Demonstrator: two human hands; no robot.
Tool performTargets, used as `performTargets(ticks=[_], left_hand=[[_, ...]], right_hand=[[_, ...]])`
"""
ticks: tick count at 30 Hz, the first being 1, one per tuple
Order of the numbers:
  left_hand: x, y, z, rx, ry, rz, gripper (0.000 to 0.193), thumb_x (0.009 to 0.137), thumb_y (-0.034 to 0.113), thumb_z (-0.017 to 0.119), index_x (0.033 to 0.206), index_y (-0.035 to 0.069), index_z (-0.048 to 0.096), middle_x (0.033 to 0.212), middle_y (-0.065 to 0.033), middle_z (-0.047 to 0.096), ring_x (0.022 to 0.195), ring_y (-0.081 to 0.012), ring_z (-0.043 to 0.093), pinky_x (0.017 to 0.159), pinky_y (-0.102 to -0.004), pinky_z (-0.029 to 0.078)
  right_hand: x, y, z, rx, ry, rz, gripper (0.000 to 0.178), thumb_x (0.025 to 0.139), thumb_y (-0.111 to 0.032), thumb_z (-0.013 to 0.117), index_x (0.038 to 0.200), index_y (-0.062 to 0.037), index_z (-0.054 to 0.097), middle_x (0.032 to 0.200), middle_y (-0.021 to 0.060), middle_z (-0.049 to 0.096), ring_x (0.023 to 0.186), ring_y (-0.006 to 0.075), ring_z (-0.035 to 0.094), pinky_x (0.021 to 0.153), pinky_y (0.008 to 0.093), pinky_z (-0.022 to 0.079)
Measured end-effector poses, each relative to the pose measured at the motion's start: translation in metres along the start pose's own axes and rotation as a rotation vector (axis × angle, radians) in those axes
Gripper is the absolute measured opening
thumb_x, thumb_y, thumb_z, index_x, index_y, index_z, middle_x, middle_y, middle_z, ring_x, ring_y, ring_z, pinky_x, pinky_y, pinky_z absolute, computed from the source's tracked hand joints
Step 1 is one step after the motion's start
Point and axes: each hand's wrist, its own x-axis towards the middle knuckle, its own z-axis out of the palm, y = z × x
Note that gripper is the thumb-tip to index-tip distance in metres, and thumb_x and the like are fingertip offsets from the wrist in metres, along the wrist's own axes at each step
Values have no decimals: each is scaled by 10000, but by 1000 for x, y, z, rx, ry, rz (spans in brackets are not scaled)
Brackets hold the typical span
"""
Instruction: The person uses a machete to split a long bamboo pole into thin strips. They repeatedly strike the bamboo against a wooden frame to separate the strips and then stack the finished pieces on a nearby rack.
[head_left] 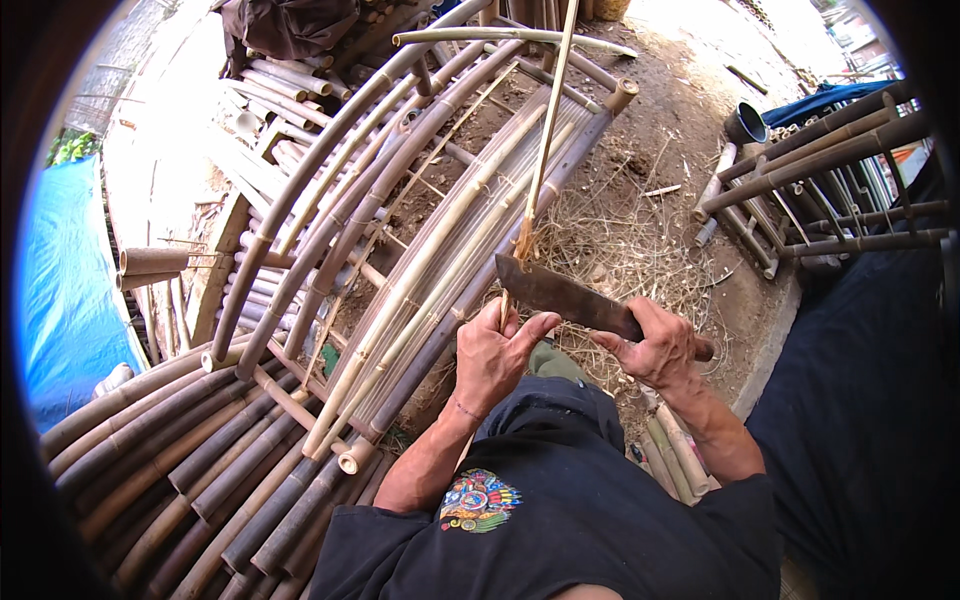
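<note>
My right hand (658, 348) is wrapped round the handle of a machete (570, 295), whose dark, broad blade points left across my front. The blade's tip end meets a long, thin bamboo strip (545, 150), which looks frayed just above the contact. Below the blade, my left hand (492, 352) pinches the strip's lower end, thumb pointing toward the blade. The strip slants up and away past the top of the view. To the left of it lies a bamboo bench frame (440, 270) with a slatted panel and curved poles.
Stacked dark bamboo poles (200, 470) fill the lower left. Shavings (640, 250) litter the dirt ground ahead. At the right stand another bamboo frame (830, 170) and a dark bucket (745, 125). A blue tarp (75, 290) hangs at far left; cut bamboo pieces (670, 455) lie beside my right arm.
</note>
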Motion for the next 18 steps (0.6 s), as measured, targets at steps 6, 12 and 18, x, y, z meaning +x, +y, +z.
performTargets(ticks=[6,12,18], left_hand=[[6,-11,-5,-329,-162,-101,467,846,375,760,686,67,446,579,37,425,529,-57,355,459,-252,326],[16,-19,-23,-776,-347,-243,322,1013,299,519,1150,11,568,667,52,424,480,-20,338,417,-173,258],[16,-21,-22,-818,-355,-201,459,966,244,584,1330,-18,486,734,31,487,500,-18,357,430,-168,262]], right_hand=[[-12,5,13,967,-444,243,625,857,-660,554,887,-36,556,642,17,517,523,143,567,490,294,475],[-5,2,-15,1317,-365,434,704,964,-618,347,1067,43,565,665,-30,478,536,55,507,512,196,441],[7,-6,-12,168,11,28,612,863,-644,567,920,-35,603,740,119,576,615,284,609,558,373,494]])
